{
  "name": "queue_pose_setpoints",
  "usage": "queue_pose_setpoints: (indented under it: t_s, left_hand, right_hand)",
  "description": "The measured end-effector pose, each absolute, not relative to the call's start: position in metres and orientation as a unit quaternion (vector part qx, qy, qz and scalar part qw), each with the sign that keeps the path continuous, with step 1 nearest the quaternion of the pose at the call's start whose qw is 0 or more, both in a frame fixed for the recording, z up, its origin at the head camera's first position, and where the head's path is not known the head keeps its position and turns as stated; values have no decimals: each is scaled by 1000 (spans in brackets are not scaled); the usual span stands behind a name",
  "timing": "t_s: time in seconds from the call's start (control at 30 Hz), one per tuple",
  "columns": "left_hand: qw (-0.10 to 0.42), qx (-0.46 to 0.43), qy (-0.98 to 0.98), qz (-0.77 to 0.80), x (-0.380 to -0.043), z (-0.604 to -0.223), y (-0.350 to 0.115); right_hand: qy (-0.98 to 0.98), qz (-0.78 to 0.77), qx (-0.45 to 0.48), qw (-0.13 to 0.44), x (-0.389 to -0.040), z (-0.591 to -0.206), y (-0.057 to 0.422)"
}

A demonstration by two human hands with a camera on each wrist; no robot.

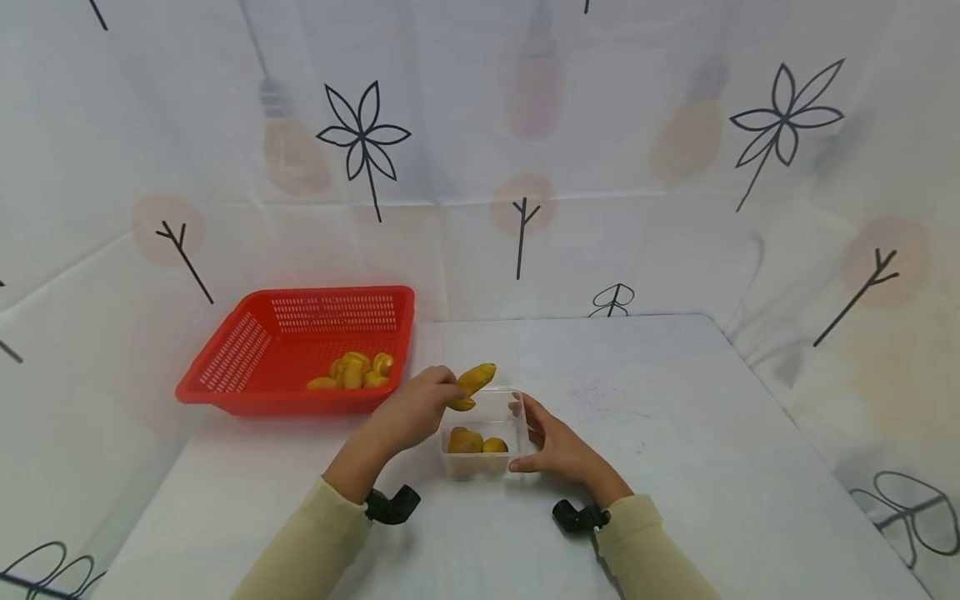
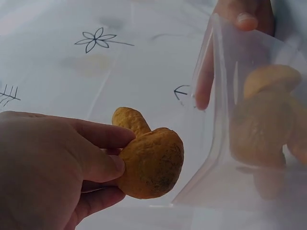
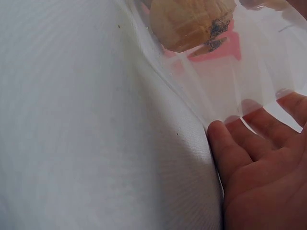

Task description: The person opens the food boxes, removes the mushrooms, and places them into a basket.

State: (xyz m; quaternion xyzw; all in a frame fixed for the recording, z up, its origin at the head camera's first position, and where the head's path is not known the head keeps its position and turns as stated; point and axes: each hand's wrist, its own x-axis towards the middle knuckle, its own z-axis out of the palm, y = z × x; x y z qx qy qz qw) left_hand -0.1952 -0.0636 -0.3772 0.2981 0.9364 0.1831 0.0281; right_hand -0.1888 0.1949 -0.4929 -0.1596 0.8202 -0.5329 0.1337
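My left hand [image 1: 420, 408] pinches a yellow-brown mushroom [image 2: 152, 163] between thumb and fingers, its rounded cap with dark specks facing the left wrist camera and its stem behind. In the head view this mushroom is above the left rim of a clear plastic box [image 1: 491, 408]. Inside the box lie a few similar mushrooms [image 1: 465, 440], seen through the wall in the left wrist view. My right hand [image 1: 558, 446] holds the box at its right side, thumb by the front corner and fingers spread along the wall; their tips touch the plastic in the right wrist view.
A red plastic basket [image 1: 247, 398] with slotted walls stands at the back left, holding several more yellow mushrooms [image 1: 352, 371]. Under everything is a white-covered table [image 1: 675, 467], with a printed white cloth [image 1: 465, 100] behind. Each wrist carries a black camera [image 1: 393, 506].
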Motion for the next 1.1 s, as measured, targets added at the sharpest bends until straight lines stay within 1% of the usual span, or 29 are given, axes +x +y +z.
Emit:
queue_pose_setpoints:
  t_s: [0.57, 0.8, 0.93, 1.1]
  left_hand:
    - [-23, 253, 942, 220, -195, -371, -90]
    - [-24, 218, 950, 221, -197, -366, -102]
    - [-32, 213, 949, 230, -198, -364, -112]
    - [-62, 228, 946, 222, -198, -360, -122]
  right_hand:
    - [818, -535, -166, 131, -189, -495, 195]
    - [818, -534, -170, 128, -188, -495, 195]
    - [817, -537, -169, 126, -188, -496, 195]
    - [820, -533, -168, 123, -188, -495, 195]
